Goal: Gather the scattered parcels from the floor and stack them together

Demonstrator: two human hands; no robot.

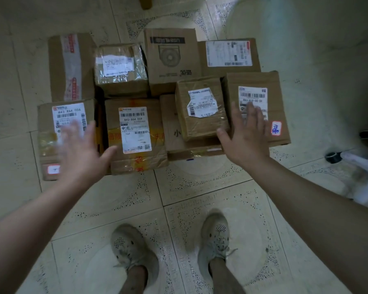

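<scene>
Two grey shoes (170, 249) stand on the tiled floor (200, 187). Beyond them, cardboard parcels (134, 134) sit grouped on the floor, several touching. Left hand (81, 149) hovers spread, blurred, over the near-left box; right hand (245, 134) hovers spread, empty, over the right ones.

Patterned floor tiles and bystanders

A roll of black tape (333, 157) is seen on the tiled floor (200, 196); grey sneakers (134, 249) are worn.
</scene>
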